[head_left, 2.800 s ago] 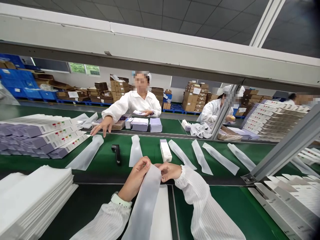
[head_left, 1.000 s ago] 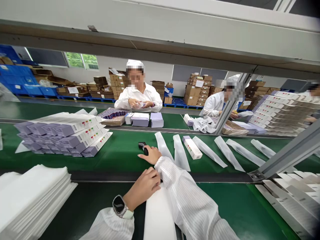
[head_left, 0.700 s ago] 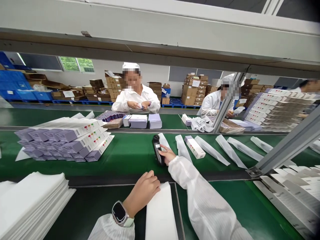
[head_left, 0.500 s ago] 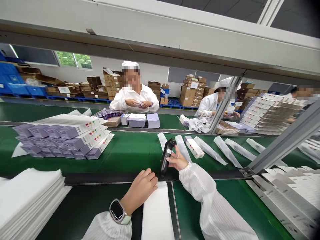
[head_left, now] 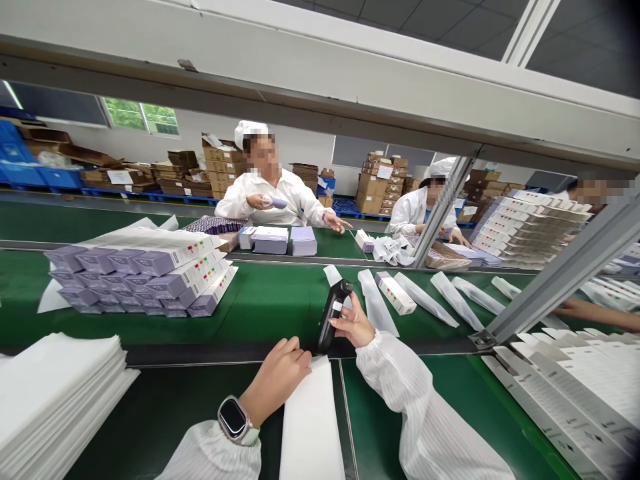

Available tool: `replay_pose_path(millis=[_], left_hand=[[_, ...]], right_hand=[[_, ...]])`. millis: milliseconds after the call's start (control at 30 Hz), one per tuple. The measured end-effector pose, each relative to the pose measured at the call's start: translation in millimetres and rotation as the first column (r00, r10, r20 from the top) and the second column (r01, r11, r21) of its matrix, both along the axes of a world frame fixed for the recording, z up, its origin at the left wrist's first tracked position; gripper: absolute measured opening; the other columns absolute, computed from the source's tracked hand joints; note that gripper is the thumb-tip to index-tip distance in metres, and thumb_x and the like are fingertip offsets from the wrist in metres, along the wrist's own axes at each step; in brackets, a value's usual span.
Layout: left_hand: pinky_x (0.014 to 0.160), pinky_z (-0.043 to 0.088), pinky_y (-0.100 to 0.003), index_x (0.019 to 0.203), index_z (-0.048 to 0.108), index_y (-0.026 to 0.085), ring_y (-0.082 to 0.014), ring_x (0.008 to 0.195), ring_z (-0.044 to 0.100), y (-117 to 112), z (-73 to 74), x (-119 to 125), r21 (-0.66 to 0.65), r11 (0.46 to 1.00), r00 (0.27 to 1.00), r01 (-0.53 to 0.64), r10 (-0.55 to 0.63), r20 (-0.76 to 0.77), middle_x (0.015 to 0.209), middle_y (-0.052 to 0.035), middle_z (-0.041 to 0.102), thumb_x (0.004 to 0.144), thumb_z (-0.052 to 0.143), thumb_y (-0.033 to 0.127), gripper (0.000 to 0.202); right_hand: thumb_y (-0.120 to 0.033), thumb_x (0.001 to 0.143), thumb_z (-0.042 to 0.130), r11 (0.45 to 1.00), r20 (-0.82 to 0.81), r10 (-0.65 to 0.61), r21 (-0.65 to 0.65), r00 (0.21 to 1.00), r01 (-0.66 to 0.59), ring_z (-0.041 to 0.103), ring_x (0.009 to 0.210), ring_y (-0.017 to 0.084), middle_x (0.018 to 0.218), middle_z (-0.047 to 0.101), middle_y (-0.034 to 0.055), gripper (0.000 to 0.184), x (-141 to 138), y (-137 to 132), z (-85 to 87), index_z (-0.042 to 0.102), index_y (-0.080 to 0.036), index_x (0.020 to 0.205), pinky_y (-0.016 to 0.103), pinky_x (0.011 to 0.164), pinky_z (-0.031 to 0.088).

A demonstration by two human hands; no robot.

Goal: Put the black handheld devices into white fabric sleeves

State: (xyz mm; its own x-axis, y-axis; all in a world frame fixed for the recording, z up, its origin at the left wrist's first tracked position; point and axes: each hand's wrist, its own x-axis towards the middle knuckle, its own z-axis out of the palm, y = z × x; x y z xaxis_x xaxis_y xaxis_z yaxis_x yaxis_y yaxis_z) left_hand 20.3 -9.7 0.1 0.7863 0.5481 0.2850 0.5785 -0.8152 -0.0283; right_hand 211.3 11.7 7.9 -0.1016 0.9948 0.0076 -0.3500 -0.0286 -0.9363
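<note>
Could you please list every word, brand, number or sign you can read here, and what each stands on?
None can be read.
Black handheld device in the right hand: white label, too small.
Stacked purple-and-white cartons: print and coloured marks, too small.
Lone carton on the green belt: print too small.
Cardboard boxes behind: white label, too blurred.
Smartwatch: dark screen, no text visible.

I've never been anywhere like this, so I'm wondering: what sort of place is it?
Probably a factory packing line: purple-and-white boxes are stacked on a long green belt, people in white clothing work across from it, and brown cartons are piled behind them.
</note>
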Motion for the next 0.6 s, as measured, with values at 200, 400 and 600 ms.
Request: replay_pose_path(millis=[200, 400, 600], left_hand=[[0.064, 0.027, -0.029, 0.066, 0.051, 0.016, -0.0168, 0.075, 0.04, -0.9, 3.9, -0.5, -0.048, 0.999, 0.999, -0.007, 0.009, 0.042, 0.065, -0.001, 0.052, 0.08, 0.047, 0.024, 0.017], [0.065, 0.028, -0.029, 0.067, 0.051, 0.016, -0.0167, 0.076, 0.04, -0.8, 4.3, -2.1, -0.087, 0.996, 0.997, -0.006, 0.013, 0.08, 0.065, -0.0002, 0.053, 0.078, 0.05, 0.025, 0.014], [0.064, 0.03, -0.029, 0.063, 0.05, 0.016, -0.016, 0.074, 0.04, 1.2, 3.9, -5.0, -0.162, 0.987, 0.984, -0.022, 0.05, 0.171, 0.062, 0.0009, 0.053, 0.075, 0.054, 0.027, 0.017]], right_hand=[[-0.024, 0.054, 0.068, 0.999, 0.066, -0.048, -0.015, 0.997, 0.049, 0.056, 0.062, 0.014, 0.081, 0.052, -0.0011, 0.083, -11.4, -1.5, -5.5, 0.014, -0.035, 0.117, 0.029, 0.048, 0.049], [-0.029, 0.057, 0.066, 0.985, -0.042, -0.175, -0.014, 0.984, 0.174, 0.057, 0.066, 0.016, 0.081, 0.054, -0.0014, 0.079, -18.7, -0.7, -5.4, 0.014, -0.036, 0.116, 0.033, 0.052, 0.049], [-0.031, 0.055, 0.067, 0.988, -0.037, -0.156, -0.009, 0.987, 0.156, 0.056, 0.063, 0.015, 0.078, 0.055, -0.0023, 0.072, -23.0, -3.1, 0.8, 0.021, -0.035, 0.111, 0.031, 0.052, 0.048]])
